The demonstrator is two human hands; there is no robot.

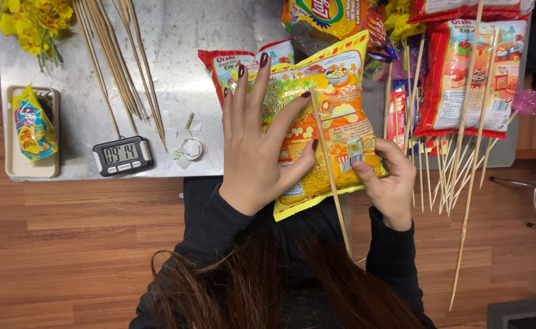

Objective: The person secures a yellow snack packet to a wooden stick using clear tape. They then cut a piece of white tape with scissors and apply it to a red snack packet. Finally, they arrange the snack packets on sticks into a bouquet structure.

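Note:
A yellow snack bag (341, 116) lies tilted at the near edge of the metal table, its printed back facing up. A bamboo skewer (330, 176) runs lengthwise down the bag and past its lower edge. My left hand (259, 146) is spread flat on the bag's left half. Its forefinger tip and thumb tip pin the skewer against the bag. My right hand (389, 183) pinches the bag's lower right edge, with the thumb on top.
A red snack bag (219, 64) lies under the yellow one. Loose skewers (119, 61), a digital timer (122, 155), bits of tape (190, 148), a phone with a small yellow packet (33, 131) and yellow flowers (33, 21) are on the left. Red bags on skewers (469, 73) are on the right.

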